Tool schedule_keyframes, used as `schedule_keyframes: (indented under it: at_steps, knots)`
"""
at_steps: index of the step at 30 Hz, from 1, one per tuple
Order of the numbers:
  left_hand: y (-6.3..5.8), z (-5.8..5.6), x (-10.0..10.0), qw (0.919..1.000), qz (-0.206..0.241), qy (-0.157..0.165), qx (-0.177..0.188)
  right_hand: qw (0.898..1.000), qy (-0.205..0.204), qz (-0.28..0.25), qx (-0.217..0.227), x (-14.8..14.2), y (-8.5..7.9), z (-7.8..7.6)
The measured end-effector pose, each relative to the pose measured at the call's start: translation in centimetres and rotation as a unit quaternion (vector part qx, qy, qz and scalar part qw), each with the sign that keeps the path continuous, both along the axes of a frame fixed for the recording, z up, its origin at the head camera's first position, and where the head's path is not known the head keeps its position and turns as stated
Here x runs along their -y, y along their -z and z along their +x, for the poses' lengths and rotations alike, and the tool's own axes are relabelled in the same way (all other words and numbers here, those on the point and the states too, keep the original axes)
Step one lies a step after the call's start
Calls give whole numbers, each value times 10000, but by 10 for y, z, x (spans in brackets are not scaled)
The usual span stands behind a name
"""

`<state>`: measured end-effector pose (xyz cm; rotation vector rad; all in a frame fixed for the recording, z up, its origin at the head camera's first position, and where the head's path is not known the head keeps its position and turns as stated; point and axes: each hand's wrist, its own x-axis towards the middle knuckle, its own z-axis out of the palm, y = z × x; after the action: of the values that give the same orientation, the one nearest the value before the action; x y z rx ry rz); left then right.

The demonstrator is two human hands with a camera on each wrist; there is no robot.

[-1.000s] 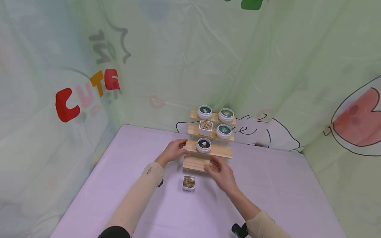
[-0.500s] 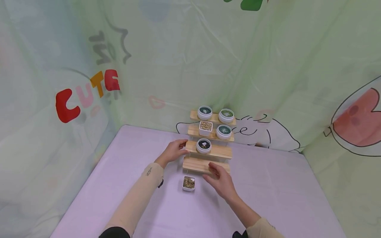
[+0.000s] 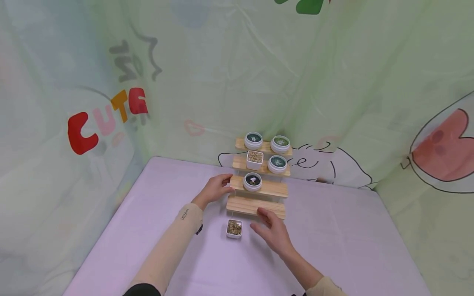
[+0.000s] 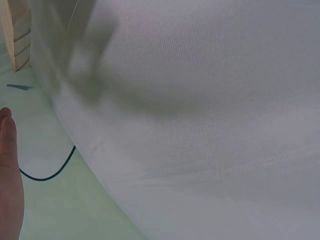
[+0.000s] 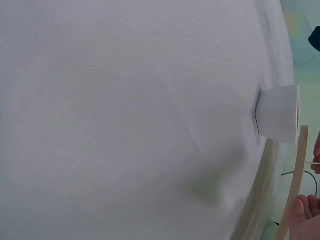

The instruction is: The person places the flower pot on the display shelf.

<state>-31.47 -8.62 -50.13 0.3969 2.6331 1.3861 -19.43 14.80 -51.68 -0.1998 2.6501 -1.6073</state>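
A tiered wooden display stand (image 3: 274, 188) is at the middle of the table in the head view. My left hand (image 3: 214, 190) is at the left end of its second-lowest shelf, fingers loosely extended; whether they touch the wood is unclear. My right hand (image 3: 275, 233) is in front of the lowest shelf (image 3: 255, 205), thumb and fingers apart, holding nothing. A white round pot with dark filling (image 3: 252, 182) stands on the second-lowest shelf. On the table before the stand is a square white pot of brownish bits (image 3: 234, 228), left of my right hand.
The upper shelves carry a square pot of pale bits (image 3: 254, 159) and round white pots, one with a green top (image 3: 279, 144) and one with a teal top (image 3: 277, 163). A printed curtain (image 3: 207, 82) hangs behind the lilac-covered table (image 3: 177, 176).
My right hand has moved down and slightly left, away from the lowest shelf, uncovering more of it. My left hand stays at the stand's left side. The pots have not moved.
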Motion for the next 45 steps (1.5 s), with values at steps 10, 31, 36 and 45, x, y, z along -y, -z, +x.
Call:
schedule_keyframes:
  at_steps: [10,31,36,45]
  knots:
    - [-1,1,0,10000,25,21,45,9997,-161,-175,30,6,11,5]
    - [-2,1,1,10000,-43,17,37,9975,-602,-370,-14,21,36,7]
    - [-2,1,1,10000,22,52,-56,9962,-675,-541,-42,26,39,8]
    - [-2,1,1,9999,-8,81,-96,9951,-854,-490,-104,32,45,8]
